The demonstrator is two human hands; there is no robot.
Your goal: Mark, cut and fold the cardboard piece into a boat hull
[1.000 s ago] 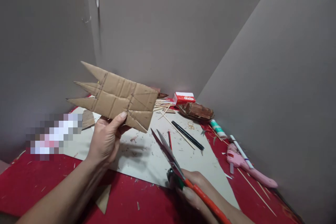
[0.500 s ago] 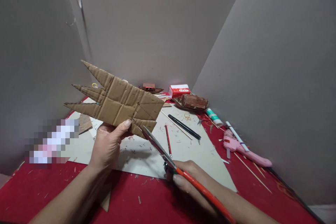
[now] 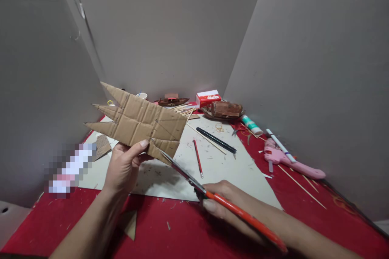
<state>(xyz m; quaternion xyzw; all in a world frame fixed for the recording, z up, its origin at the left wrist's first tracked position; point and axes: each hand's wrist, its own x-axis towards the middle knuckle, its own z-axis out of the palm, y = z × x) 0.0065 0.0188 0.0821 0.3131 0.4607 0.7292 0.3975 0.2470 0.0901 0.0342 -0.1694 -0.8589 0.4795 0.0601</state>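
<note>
Left hand point(image 3: 123, 168) pinching the spiked cardboard piece point(image 3: 138, 119) by its lower edge, thumb on the face, held up over the white sheet point(image 3: 246, 170) near the tabletop point(image 3: 158, 230)'s front edge. Right hand point(image 3: 227, 202) wrapped around the orange-handled scissors point(image 3: 243, 213), blades at the cardboard's lower right corner; can't tell if they bite through. Red pencil point(image 3: 197, 158) and black marker point(image 3: 216, 140) lie on the sheet, pink glue gun point(image 3: 291, 164) by the tabletop's right edge, red-and-white box point(image 3: 208, 98) toward the far edge.

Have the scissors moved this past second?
Yes, leftward against the pencil: the scissors no longer cover its near end, and now overlap the cardboard.
</note>
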